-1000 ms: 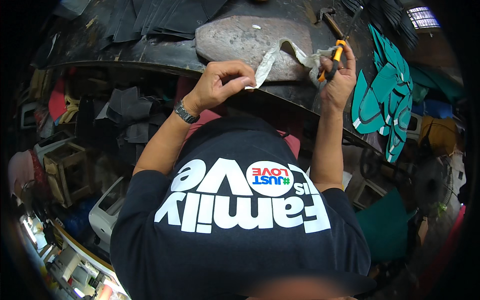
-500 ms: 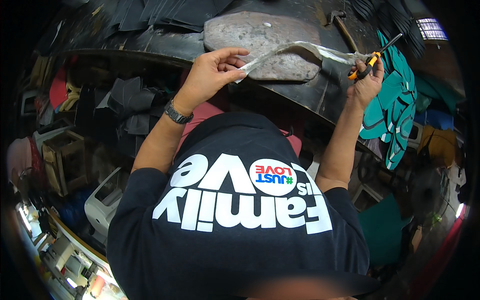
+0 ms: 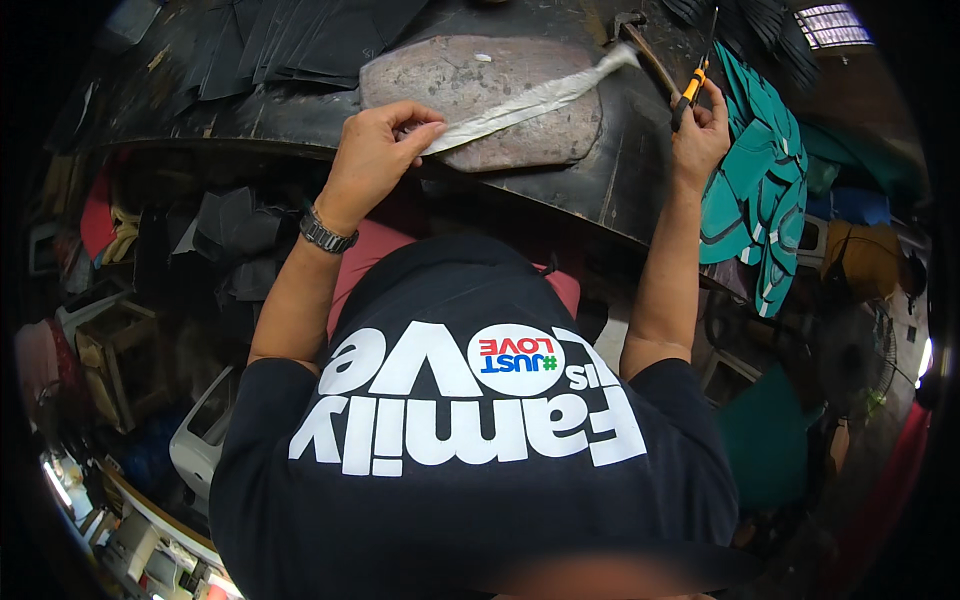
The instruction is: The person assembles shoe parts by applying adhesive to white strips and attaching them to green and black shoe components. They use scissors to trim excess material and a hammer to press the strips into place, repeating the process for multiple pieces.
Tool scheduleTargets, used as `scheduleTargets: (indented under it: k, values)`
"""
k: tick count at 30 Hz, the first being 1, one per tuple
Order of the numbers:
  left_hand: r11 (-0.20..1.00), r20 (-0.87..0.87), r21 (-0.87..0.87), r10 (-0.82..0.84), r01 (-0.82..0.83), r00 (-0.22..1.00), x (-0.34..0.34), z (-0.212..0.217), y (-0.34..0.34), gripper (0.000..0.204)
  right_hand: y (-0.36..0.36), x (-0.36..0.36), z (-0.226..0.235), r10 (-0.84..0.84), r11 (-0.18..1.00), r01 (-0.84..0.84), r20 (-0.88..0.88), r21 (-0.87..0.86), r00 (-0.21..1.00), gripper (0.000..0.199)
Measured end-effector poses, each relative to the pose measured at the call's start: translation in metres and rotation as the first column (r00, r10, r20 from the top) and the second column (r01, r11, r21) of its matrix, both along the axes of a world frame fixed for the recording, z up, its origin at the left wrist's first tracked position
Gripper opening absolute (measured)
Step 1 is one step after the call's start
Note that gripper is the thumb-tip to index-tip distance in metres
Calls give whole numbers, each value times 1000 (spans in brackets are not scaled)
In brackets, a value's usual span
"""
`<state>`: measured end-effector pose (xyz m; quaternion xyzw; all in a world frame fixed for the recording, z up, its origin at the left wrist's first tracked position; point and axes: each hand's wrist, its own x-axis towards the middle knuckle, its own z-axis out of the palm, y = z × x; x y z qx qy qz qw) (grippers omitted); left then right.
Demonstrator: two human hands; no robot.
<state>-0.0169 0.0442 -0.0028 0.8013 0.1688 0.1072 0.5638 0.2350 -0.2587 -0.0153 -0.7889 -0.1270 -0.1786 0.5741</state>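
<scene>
My left hand (image 3: pixel 372 158), with a watch on its wrist, pinches one end of a long whitish strip (image 3: pixel 530 104). The strip stretches to the right across a worn, stained slab (image 3: pixel 415 78) on the dark worktable; its far end is loose and slightly blurred near a hammer (image 3: pixel 652 60). My right hand (image 3: pixel 702 142) is closed around scissors with orange and black handles (image 3: pixel 690 88), their tip pointing away from me. It is beside the hammer's handle and a pile of green cut pieces (image 3: pixel 755 165). Whether the scissor blades are apart is too small to tell.
Stacked black sheets (image 3: pixel 300 40) lie at the table's far left, with more dark cut pieces (image 3: pixel 775 35) at the far right. A small white piece (image 3: pixel 483 58) rests on the slab. Left of me, below the table edge, are dark scraps (image 3: pixel 235 225) and a wooden stool (image 3: pixel 120 345).
The strip's right end has come away from my right hand and swung away from me. My right hand now holds the scissors more upright. The whole view has shifted slightly.
</scene>
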Motion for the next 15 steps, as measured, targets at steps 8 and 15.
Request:
scheduleTargets:
  k: [8,15]
  values:
    - [998,75,-41,-43,46,996,-4,-2,-2,18,6,-55,1,157,986,-155,-35,65,987,50]
    - [931,127,280,-276,233,953,-18,9,4,35,-1,-85,2,-21,941,-45,-190,-336,982,45]
